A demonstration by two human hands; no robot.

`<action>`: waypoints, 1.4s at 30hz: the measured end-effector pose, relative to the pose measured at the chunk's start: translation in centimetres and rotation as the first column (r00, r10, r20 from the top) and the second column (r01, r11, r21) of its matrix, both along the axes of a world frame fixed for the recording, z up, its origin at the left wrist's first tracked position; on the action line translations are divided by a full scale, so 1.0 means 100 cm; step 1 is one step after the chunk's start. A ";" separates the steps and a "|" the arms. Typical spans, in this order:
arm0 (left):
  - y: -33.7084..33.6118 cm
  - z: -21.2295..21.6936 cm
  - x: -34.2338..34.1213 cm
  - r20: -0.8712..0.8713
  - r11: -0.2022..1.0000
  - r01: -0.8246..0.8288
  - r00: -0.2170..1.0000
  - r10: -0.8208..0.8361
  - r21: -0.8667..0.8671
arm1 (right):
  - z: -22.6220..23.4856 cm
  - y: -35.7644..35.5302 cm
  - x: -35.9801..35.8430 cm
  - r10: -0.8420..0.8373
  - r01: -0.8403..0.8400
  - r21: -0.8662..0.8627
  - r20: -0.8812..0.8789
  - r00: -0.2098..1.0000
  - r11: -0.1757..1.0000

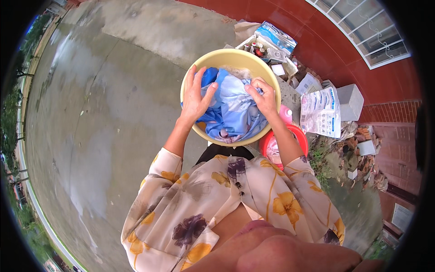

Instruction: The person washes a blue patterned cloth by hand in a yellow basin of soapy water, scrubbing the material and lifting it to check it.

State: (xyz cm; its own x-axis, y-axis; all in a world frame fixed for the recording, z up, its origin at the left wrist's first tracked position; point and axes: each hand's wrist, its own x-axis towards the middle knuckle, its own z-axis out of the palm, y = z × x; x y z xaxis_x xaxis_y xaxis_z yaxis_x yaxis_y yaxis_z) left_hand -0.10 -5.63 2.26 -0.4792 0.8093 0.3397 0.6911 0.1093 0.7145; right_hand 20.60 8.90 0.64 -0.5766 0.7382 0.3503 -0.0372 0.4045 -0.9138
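A yellow basin (267,71) sits in front of me with wet blue and light-blue patterned cloth (232,97) bunched inside it. Whitish suds (241,72) show along the far inner wall. My left hand (197,97) lies at the basin's left side, fingers stretched and apart, its thumb against the cloth. At the right side of the cloth, my right hand (264,98) has its fingers bent, with thumb and forefinger closed on a fold of it. The fingertips of that hand are partly hidden.
Right of the basin stand a red bucket (302,136) with pink contents and a pink bottle (285,113). Beyond are a white-and-blue bag (321,113), a box of bottles (267,51), a grey block (350,102) and rubble (360,152) along a red wall (312,43). Wet concrete (104,118) spreads left.
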 end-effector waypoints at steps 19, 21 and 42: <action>0.038 -0.074 0.023 0.637 0.986 -0.014 0.762 0.116 -0.164 | -0.141 0.053 -0.071 -0.343 0.291 0.204 0.729 0.593 0.935; 0.029 -0.072 0.013 0.714 0.995 0.037 0.699 0.042 -0.094 | -0.167 0.099 -0.049 -0.323 0.387 0.077 0.710 0.626 0.919; 0.011 0.018 -0.080 0.988 0.994 -0.029 -0.113 -0.109 0.106 | 0.011 0.019 0.075 -0.267 0.149 0.248 0.558 0.786 0.957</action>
